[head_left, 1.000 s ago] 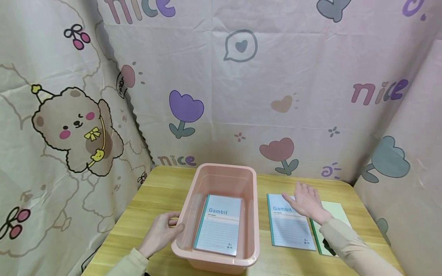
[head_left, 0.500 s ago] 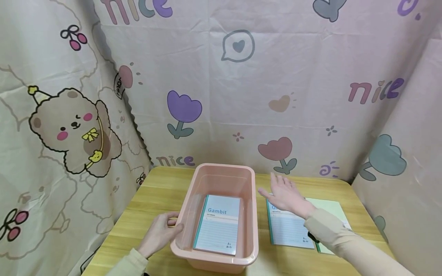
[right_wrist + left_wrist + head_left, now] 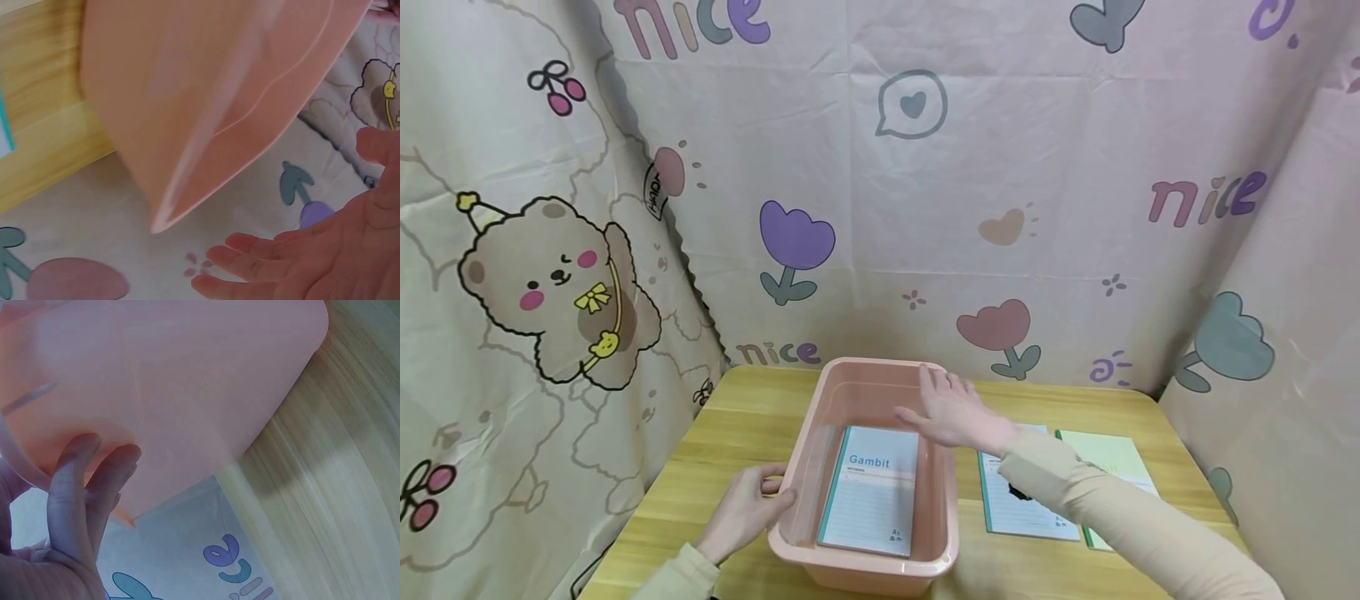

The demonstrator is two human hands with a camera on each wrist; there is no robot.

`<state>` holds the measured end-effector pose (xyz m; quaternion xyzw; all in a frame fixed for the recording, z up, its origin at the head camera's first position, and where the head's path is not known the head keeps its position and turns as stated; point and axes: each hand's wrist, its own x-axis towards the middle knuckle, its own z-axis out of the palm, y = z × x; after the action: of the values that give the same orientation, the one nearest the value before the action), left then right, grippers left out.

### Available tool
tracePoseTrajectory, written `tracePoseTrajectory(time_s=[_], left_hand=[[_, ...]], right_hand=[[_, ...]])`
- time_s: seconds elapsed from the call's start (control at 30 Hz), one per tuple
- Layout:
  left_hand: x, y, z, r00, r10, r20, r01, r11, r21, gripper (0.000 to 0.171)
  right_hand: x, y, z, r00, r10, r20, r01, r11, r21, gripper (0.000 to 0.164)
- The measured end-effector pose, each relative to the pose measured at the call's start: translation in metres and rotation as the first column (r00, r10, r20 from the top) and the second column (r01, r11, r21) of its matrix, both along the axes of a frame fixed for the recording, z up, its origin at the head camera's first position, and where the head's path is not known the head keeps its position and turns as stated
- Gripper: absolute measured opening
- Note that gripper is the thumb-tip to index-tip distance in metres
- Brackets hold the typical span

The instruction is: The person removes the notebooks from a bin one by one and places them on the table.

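Note:
A pink plastic bin (image 3: 865, 575) stands on the table, with a blue-and-white "Gambit" notebook (image 3: 869, 500) lying flat inside. At its left rim, my left hand (image 3: 741, 512) pinches the edge, the thumb on top. Two of its fingers (image 3: 70, 487) press against the bin's outer wall in the left wrist view. My right hand (image 3: 955, 412), fingers straight and thumb spread, is over the bin's right rim and holds nothing. Below the right forearm lies a second blue notebook (image 3: 1003, 504), partly covered by the sleeve. Beside it, a pale green notebook (image 3: 1097, 448) is also partly hidden.
The wooden table (image 3: 752, 417) ends at the back against a printed cloth (image 3: 880, 208) with flowers and lettering. Another cloth with a bear print (image 3: 557, 283) hangs along the left side. Something small and black (image 3: 1019, 493) shows under the right wrist.
My right hand has swept left, from over the blue notebook outside to the bin's right rim, staying spread. The left hand keeps its hold on the rim.

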<state>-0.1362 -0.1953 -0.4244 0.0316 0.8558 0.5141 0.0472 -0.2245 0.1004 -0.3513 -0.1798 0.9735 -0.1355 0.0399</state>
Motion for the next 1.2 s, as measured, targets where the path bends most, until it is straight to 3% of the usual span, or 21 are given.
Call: tracePoseTrajectory(time_s=[0.43, 0.63, 0.97, 1.2], left_hand=[[0.001, 0.002, 0.0, 1.0, 0.02, -0.007, -0.02, 1.0, -0.006, 0.047], [0.001, 0.001, 0.0, 1.0, 0.017, -0.007, -0.017, 1.0, 0.0, 0.048], [-0.001, 0.0, -0.001, 1.0, 0.017, -0.003, -0.017, 1.0, 0.012, 0.048], [0.0, 0.0, -0.002, 1.0, 0.011, -0.001, -0.011, 0.999, 0.03, 0.048]], right_hand=[[-0.009, -0.054, -0.003, 0.99, 0.008, 0.143, -0.017, 0.998, 0.059, 0.093], [-0.018, -0.083, -0.015, 0.988, -0.014, 0.151, -0.003, 0.993, 0.117, 0.09], [-0.031, -0.121, -0.042, 0.978, -0.132, 0.162, 0.095, 0.972, 0.214, 0.089], [-0.035, -0.129, -0.057, 0.959, -0.21, 0.191, 0.174, 0.966, 0.189, 0.091]])
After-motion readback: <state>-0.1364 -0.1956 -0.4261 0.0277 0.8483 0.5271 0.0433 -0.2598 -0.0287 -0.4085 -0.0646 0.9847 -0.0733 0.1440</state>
